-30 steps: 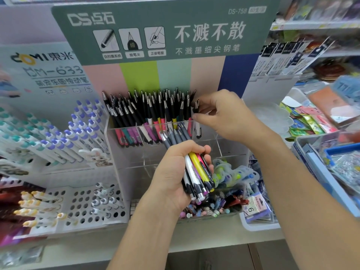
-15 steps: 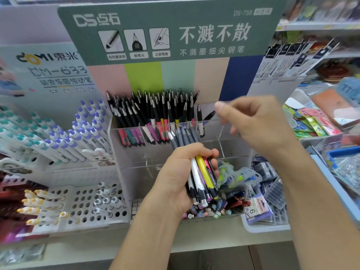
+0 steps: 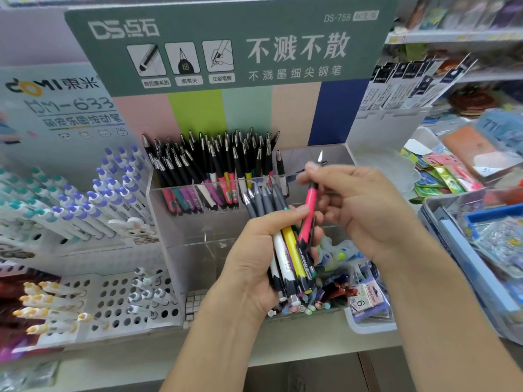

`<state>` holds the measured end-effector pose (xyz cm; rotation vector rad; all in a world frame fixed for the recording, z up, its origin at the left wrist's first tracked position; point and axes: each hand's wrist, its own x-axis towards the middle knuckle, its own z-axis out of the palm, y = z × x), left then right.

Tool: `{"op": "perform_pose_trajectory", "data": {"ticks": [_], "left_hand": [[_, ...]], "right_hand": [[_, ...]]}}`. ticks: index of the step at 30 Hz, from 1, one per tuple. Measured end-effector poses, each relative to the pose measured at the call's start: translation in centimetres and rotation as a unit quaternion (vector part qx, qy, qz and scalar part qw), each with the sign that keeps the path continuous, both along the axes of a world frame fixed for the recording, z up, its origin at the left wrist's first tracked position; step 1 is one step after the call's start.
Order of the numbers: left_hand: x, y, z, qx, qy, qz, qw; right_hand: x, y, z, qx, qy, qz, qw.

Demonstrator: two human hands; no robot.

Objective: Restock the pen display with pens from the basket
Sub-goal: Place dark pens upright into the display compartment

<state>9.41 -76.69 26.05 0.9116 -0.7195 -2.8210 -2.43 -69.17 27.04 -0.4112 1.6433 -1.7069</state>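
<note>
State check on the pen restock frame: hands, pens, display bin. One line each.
left hand: grips a bundle of pens
bundle of pens: fanned in the fist, tips up
right hand: pinches a pink pen
pink pen: half out of the bundle, tip up
clear display bin: left part packed with upright pens, right part nearly bare
single pen: stands alone beside the packed rows

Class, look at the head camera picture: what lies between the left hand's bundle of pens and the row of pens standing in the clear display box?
In the head view, only the box's clear front wall separates the bundle from the standing pens.
</note>
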Motion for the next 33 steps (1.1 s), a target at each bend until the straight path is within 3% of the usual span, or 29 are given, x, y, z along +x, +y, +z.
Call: {"op": "perform_pose_trajectory", "data": {"ticks": [4, 6, 9, 12, 18, 23, 29, 33], "left_hand": [[0.5, -0.4, -0.1, 0.049, 0.002, 0.047, 0.998], [0.7, -0.7, -0.3, 0.041, -0.008, 0.056, 0.998], [1.0, -0.9, -0.7, 0.041, -0.022, 0.065, 0.997], [1.1, -0.9, -0.9, 0.04, -0.03, 0.069, 0.996], [1.3, -0.8, -0.9, 0.021, -0.045, 0.064, 0.997], [1.5, -1.2, -1.0, 0.02, -0.048, 0.062, 0.997], [1.2, -1.4, -1.0, 0.013, -0.045, 0.061, 0.997], [1.0, -1.5, -1.0, 0.013, -0.044, 0.061, 0.997]], "right_hand": [[-1.3, -0.4, 1.9, -0.153, 0.074, -0.101, 0.98], [-2.7, -0.7, 2.6, -0.18, 0.167, -0.158, 0.956], [-4.5, -2.1, 2.4, -0.104, 0.353, -0.159, 0.916], [-5.2, -4.1, 0.5, 0.001, 0.459, -0.094, 0.884], [-4.6, -4.7, -1.3, 0.175, 0.515, 0.053, 0.838], [-4.5, -3.8, -0.7, 0.23, 0.567, 0.042, 0.789], [-4.7, -3.7, 0.3, 0.248, 0.547, 0.069, 0.797], [-4.4, -4.0, 1.9, 0.238, 0.594, 0.089, 0.763]]}}
